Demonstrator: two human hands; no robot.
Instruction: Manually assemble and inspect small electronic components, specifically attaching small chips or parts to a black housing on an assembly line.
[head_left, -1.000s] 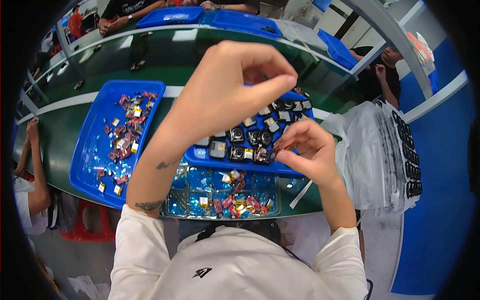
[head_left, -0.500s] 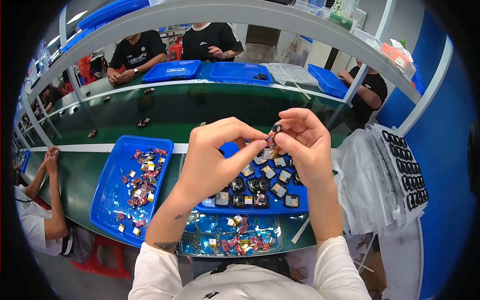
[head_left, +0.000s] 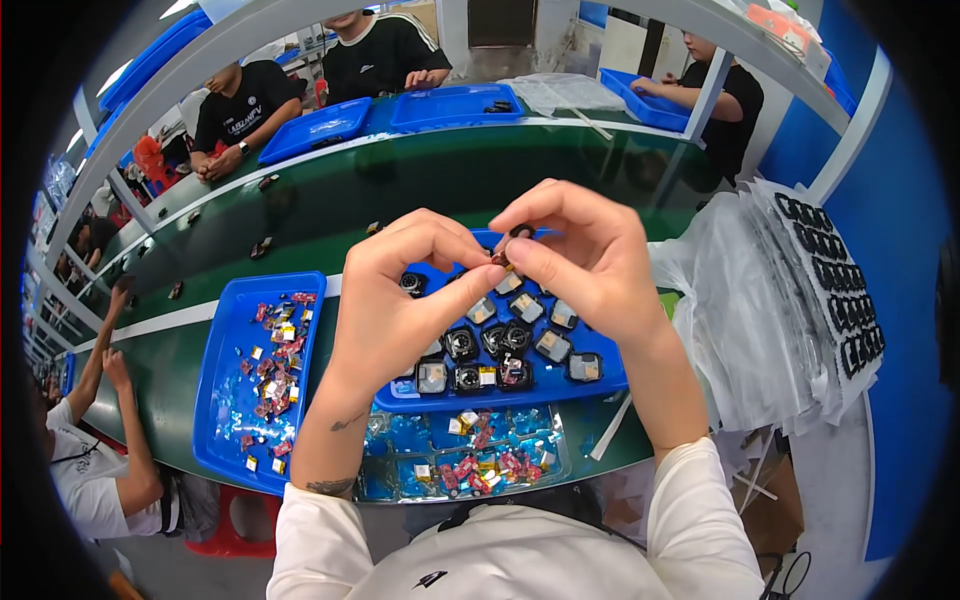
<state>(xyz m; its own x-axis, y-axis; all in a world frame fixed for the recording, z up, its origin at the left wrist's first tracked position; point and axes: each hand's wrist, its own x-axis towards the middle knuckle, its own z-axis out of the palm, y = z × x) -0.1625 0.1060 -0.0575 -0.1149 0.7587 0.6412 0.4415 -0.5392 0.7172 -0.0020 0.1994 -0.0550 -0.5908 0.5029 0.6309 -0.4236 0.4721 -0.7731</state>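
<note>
Over a blue tray, my two hands meet at a small red circuit board with a black round part at its upper end. My left hand pinches the board between thumb and forefinger. My right hand has its thumb and curled fingers closed around the black part's end; the fingers partly hide the piece. Below them in the tray lie several black square housings, some with grey pads on top.
Left stands another blue tray of red boards and small batteries. A clear compartment tray with similar parts lies nearest me. At right are stacked plastic sheets and a sheet of black parts. Beyond runs a green conveyor; co-workers sit around.
My view has shifted, and both hands sit slightly higher and further left in it. My right fingers, raised before, now curl over the piece. The co-worker at left has raised an arm toward the conveyor.
</note>
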